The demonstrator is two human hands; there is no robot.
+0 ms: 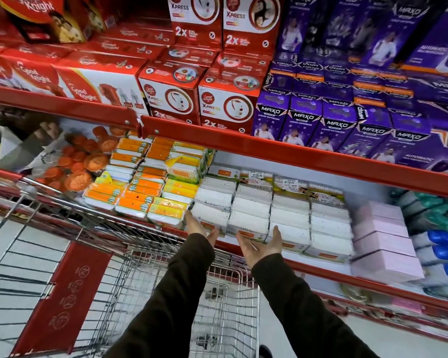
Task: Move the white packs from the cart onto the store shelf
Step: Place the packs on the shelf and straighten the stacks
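Several white packs lie stacked in rows on the lower store shelf, under the red upper shelf rail. My left hand is open, palm inward, touching the front left pack of the stack. Just right of it, my right hand is open with the palm up, its fingertips at the front edge of a middle pack. Neither hand holds anything. The wire cart stands below my arms; its basket shows no white packs in the part I can see.
Orange and yellow packs sit left of the white ones, pink boxes to the right, blue and green items beyond. Red and purple boxes fill the shelf above. The cart's red child-seat flap is at the lower left.
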